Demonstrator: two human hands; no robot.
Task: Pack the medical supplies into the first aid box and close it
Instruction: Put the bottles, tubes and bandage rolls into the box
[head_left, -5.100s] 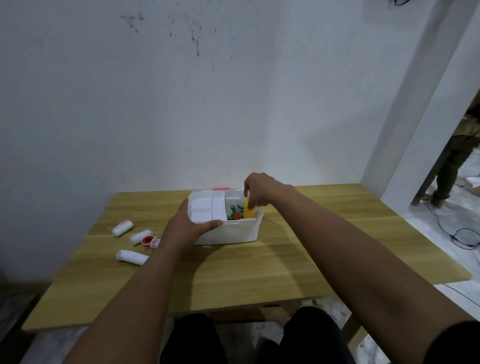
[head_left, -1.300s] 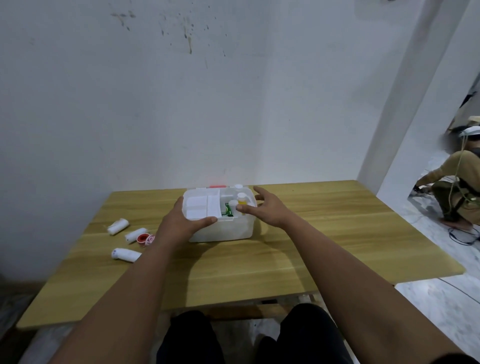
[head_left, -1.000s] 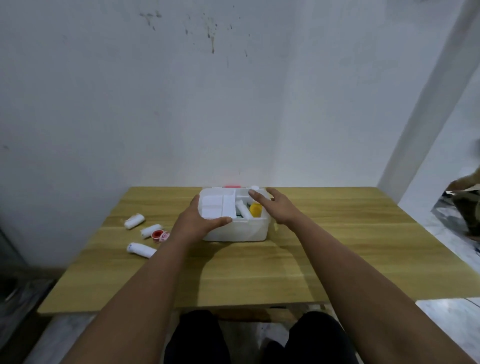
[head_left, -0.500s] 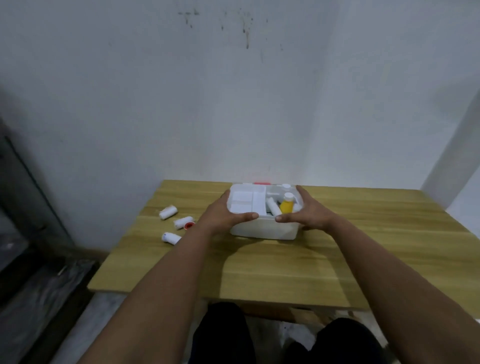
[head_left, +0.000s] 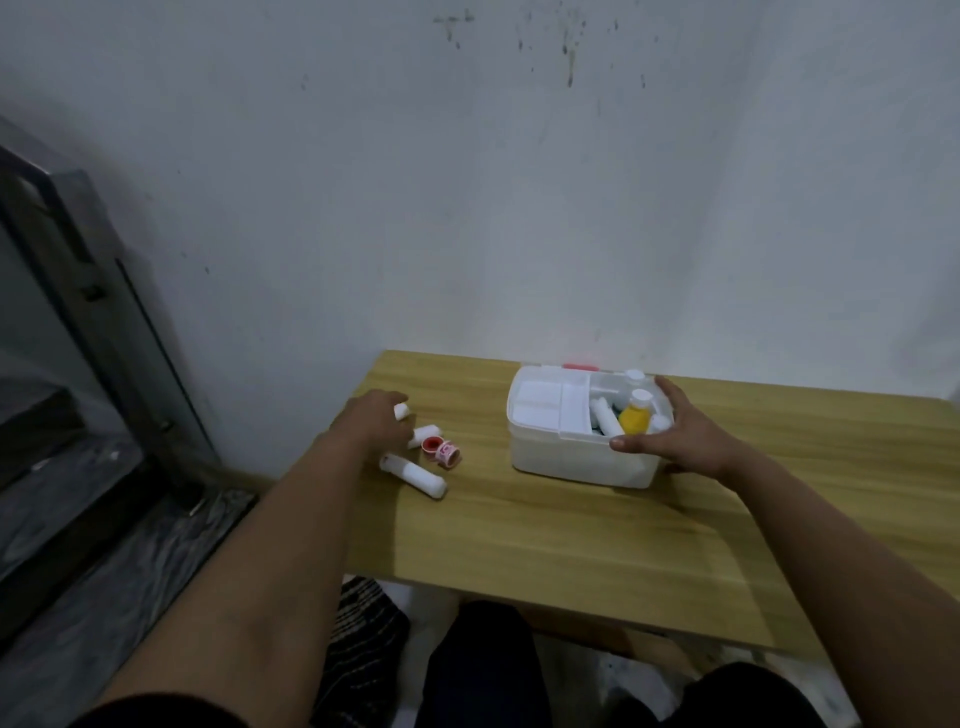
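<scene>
The white first aid box (head_left: 571, 457) stands open on the wooden table (head_left: 597, 540). A white inner tray (head_left: 545, 410) fills its left half. A yellow bottle (head_left: 635, 419) and a white roll (head_left: 605, 415) sit in its right half. My right hand (head_left: 680, 434) grips the box's right front corner, thumb on the front rim. To the left, my left hand (head_left: 369, 422) curls its fingers over a white bandage roll (head_left: 401, 410). A second roll (head_left: 425, 433), a red tape ring (head_left: 440, 450) and a longer white roll (head_left: 415, 474) lie beside that hand.
A red latch (head_left: 579, 366) shows at the box's back rim. The table's left edge runs close to the loose rolls. A dark metal-framed panel (head_left: 93, 312) leans at the far left over a grey floor. A white wall stands right behind the table.
My left hand has left the box's left side and reached left onto the far bandage roll. My right hand stays on the box. My view has swung left.
</scene>
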